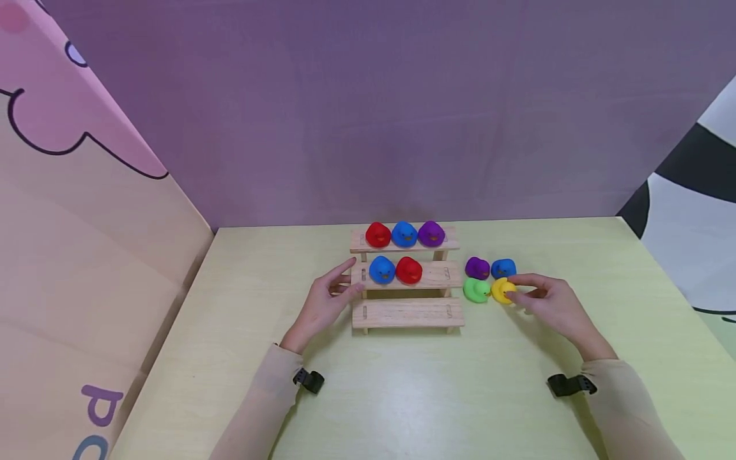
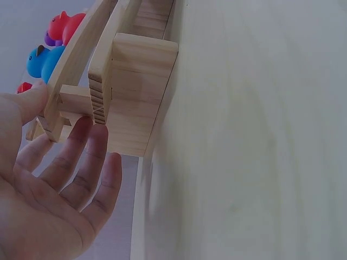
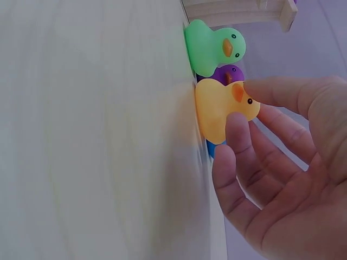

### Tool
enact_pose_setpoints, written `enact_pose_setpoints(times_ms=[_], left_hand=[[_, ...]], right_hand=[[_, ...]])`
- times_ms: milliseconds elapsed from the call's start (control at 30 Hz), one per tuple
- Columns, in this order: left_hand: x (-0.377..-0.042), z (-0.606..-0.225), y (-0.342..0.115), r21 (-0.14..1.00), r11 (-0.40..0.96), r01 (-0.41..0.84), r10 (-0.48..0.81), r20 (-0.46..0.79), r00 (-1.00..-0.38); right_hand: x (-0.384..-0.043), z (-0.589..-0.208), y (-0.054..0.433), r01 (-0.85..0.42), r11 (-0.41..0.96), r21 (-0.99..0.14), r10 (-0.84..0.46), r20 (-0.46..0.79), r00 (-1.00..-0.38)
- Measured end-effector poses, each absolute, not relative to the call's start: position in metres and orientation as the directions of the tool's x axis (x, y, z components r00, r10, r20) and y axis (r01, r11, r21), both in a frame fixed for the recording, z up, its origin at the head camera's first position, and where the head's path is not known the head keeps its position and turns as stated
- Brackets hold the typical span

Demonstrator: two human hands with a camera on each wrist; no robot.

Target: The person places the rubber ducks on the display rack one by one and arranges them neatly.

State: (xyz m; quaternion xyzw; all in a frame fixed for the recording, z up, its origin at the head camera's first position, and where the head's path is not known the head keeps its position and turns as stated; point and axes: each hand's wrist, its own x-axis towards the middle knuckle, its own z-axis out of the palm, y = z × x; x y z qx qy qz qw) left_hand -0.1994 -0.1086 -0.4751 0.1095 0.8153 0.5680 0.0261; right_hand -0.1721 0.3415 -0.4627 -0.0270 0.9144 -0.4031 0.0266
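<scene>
A three-step wooden rack stands on the table. My left hand holds the left end of its middle step, thumb at the front corner and index finger at the back corner. On that step sit a blue duck and a red duck. The top step bears another red duck, a blue duck and a purple duck; the lowest step is bare. To the right of the rack, my right hand pinches a yellow duck by its head between thumb and fingers.
Close around the yellow duck, a green duck, a purple duck and a blue duck stand on the table. A purple wall panel rises behind the table's back edge. Printed panels flank both sides.
</scene>
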Motion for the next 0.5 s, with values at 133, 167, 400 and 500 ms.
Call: enact_pose_setpoints(times_ms=[133,167,400,500], left_hand=[[-0.1993,-0.4746,-0.1083,0.933,0.329,0.147,0.21,0.08,-0.975],[-0.1993,-0.4746,-0.1084,0.933,0.328,0.146,0.21,0.079,-0.975],[-0.1991,-0.4743,-0.1081,0.935,0.323,0.147,0.21,0.081,-0.974],[-0.1987,-0.4743,-0.1082,0.933,0.329,0.145,0.206,0.079,-0.975]], right_hand=[[-0.1717,-0.462,0.3418,-0.032,0.678,-0.735,-0.069,-0.02,-0.997],[-0.1716,-0.4615,0.3418,-0.032,0.68,-0.732,-0.068,-0.019,-0.998],[-0.1708,-0.4583,0.3435,-0.032,0.696,-0.717,-0.049,-0.003,-0.999],[-0.1706,-0.4562,0.3436,-0.039,0.702,-0.711,-0.048,0.007,-0.999]])
